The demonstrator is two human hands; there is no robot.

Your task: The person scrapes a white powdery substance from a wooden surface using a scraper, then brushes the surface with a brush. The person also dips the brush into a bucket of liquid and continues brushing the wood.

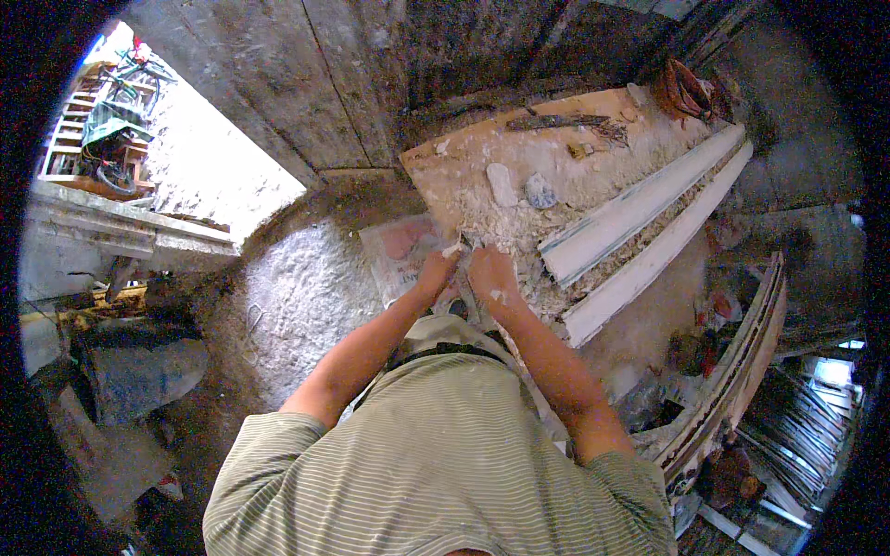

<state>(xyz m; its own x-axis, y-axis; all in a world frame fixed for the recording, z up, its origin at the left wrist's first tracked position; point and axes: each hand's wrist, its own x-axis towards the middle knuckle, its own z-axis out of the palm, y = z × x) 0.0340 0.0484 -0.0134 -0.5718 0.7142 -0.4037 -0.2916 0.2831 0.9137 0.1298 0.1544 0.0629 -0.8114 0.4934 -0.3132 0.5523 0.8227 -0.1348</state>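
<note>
Left hand (pixel 436 275) pinches a pale piece (pixel 452 250) by the board's (pixel 473 171) near edge; right hand (pixel 491 271) is close, its grip unclear. Keeping both close should steady the piece.

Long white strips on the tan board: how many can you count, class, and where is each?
2. The upper strip slants across the right side of the tan board; the lower strip lies beside it, nearer the picture's lower right. I see no hidden ones.
</note>
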